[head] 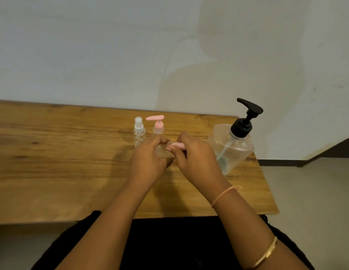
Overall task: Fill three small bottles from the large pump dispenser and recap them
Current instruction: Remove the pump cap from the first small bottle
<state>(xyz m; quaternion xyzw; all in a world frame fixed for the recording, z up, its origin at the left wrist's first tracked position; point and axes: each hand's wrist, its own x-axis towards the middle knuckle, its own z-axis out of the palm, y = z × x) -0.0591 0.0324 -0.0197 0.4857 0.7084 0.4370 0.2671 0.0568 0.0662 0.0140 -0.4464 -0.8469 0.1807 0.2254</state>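
The small clear bottle (163, 151) sits low over the middle of the worktop (52, 162), caught between both hands. Whether its base touches the wood cannot be told. The left hand (148, 158) curls round its body, probably to stop it turning, while the fingers of the right hand (197, 154) pinch the pink cap (177, 145) at its top. That two-handed hold suits twisting a cap, but one picture does not show whether it is coming off or going on. The bottle is mostly hidden, so any fill level is unreadable. Just behind the hands two more small bottles stand upright and capped, side by side: a spray bottle (139, 131) with a white top and a pump bottle (158, 126) with a pink head. They seem parked there to wait their turn within easy reach. The large pump dispenser (231, 147) with its black head stands close beside the right hand near the worktop's right edge, its spout pointing left towards the bottles, which would make pumping into an opened neck a short move. A thin thread band (225, 193) and a gold bangle (267, 254) circle the right arm.
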